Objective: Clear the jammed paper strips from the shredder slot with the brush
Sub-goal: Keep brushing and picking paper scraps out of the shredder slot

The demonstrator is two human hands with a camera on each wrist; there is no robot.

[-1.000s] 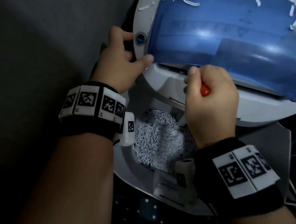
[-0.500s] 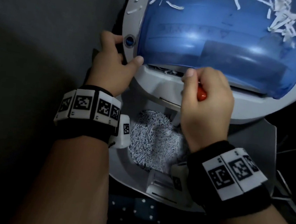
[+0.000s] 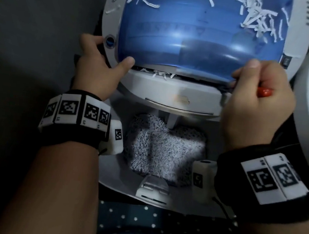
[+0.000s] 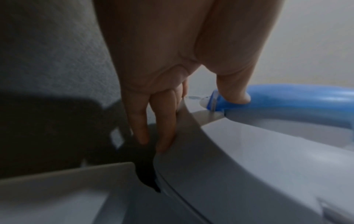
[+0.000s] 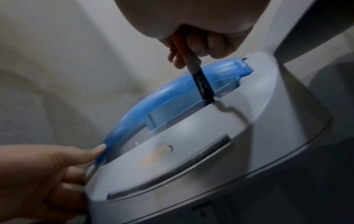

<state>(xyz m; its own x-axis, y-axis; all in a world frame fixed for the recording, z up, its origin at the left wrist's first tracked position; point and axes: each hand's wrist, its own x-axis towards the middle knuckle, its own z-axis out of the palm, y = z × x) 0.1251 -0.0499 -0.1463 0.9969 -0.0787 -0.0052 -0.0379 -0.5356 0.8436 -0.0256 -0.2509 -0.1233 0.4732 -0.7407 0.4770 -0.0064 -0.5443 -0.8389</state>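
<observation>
Hands: left hand (image 3: pixel 97 69) gripping shredder (image 3: pixel 164 89), right hand (image 3: pixel 255 108) fisted round brush (image 5: pixel 203 84), bristles hidden in slot.

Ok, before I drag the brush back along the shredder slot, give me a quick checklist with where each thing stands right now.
1. Brush held firmly by right hand: ok.
2. Bristles in the slot, at its right end: ok.
3. Left hand steadying the shredder head at its left rim: ok.
4. Slot cleared: not ok, paper strips still poke out near the left end.
5. Shredder switched off: cannot tell.
</observation>
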